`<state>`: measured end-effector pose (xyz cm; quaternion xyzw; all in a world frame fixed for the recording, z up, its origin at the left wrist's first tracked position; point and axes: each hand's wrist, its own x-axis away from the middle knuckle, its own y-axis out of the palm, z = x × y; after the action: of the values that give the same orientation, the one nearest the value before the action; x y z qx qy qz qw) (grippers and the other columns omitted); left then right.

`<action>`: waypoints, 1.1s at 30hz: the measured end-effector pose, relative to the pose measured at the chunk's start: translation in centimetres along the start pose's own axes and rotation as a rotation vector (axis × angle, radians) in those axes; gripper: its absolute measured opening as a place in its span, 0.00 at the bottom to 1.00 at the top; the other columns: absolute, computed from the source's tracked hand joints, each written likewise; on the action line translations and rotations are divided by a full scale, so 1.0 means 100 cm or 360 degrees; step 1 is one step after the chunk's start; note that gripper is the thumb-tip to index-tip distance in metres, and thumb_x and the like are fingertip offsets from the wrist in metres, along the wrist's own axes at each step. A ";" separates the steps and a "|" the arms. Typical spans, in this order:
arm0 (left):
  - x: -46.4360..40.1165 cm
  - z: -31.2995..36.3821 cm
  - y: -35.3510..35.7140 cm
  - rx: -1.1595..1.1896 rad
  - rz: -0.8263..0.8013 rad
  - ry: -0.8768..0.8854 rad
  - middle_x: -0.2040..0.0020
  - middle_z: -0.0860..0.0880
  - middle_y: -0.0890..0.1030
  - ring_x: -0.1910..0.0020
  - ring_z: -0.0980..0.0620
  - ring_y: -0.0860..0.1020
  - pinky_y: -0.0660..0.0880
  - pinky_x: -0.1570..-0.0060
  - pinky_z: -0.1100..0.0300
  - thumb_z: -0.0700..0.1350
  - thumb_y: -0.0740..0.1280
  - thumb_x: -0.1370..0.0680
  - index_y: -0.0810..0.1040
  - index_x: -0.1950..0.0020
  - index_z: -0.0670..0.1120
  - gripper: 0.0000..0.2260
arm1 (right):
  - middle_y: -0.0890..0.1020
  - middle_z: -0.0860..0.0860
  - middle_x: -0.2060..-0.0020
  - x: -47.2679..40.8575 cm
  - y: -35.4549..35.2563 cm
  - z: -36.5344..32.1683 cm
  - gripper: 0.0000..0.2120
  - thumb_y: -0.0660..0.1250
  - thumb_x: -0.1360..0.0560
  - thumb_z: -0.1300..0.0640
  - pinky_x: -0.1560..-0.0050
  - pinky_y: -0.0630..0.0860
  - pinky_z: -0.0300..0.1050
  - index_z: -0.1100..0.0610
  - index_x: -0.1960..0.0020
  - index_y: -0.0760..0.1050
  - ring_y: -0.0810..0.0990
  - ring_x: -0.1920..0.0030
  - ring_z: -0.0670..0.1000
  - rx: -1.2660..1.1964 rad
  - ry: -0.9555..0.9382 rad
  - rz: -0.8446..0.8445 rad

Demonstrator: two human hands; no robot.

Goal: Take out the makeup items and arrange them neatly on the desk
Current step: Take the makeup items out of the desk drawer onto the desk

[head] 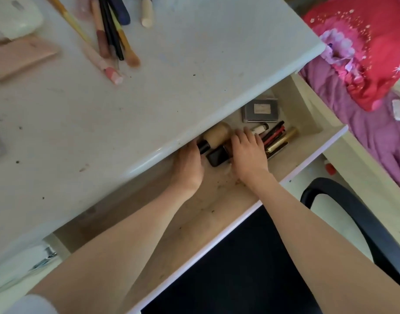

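The drawer [312,152] stands pulled out under the white desk [149,98]. Both my hands are inside it. My left hand [189,165] reaches under the desk's edge and touches the black cap of a beige foundation bottle [217,133]; its fingertips are hidden, so its grip is unclear. My right hand [249,150] lies with spread fingers on a bunch of pencils and tubes [277,137]. A black compact [218,157] sits between the two hands. Behind them is a grey palette [260,109]. On the desk lie several brushes and pencils [110,35].
A pink flat case [22,56] and a white object [15,18] lie at the desk's far left. A black chair [357,214] stands in front of the drawer. To the right is a bed with purple and red bedding [371,64].
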<state>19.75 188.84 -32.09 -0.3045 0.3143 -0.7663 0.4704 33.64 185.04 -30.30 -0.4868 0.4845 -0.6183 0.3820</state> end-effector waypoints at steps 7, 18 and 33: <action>0.021 0.001 -0.012 0.0203 -0.0033 -0.0007 0.50 0.43 0.74 0.51 0.46 0.73 0.64 0.58 0.63 0.41 0.63 0.23 0.70 0.44 0.40 0.09 | 0.73 0.56 0.38 0.001 -0.001 0.008 0.18 0.58 0.24 0.64 0.28 0.55 0.52 0.58 0.34 0.67 0.67 0.33 0.57 0.0069 -0.0124 -0.0139; 0.060 0.028 -0.076 -0.0122 -0.0172 0.0372 0.50 0.49 0.71 0.64 0.53 0.74 0.71 0.67 0.59 0.49 0.56 0.19 0.70 0.43 0.46 0.10 | 0.78 0.55 0.48 0.043 -0.035 0.015 0.17 0.68 0.26 0.59 0.48 0.71 0.45 0.57 0.38 0.70 0.77 0.47 0.55 -0.0719 -0.0134 -0.0291; 0.067 0.002 -0.204 0.0424 0.0189 0.0425 0.53 0.51 0.77 0.55 0.53 0.77 0.74 0.54 0.64 0.52 0.64 0.24 0.74 0.48 0.47 0.11 | 0.78 0.43 0.56 0.062 -0.127 -0.078 0.13 0.67 0.26 0.51 0.61 0.69 0.21 0.52 0.43 0.73 0.76 0.57 0.36 -0.1865 0.0279 0.0333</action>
<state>6.63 189.98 -15.15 -0.1159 0.2871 -0.8056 0.5052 24.57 183.95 -16.98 -0.5134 0.8196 -0.2452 0.0675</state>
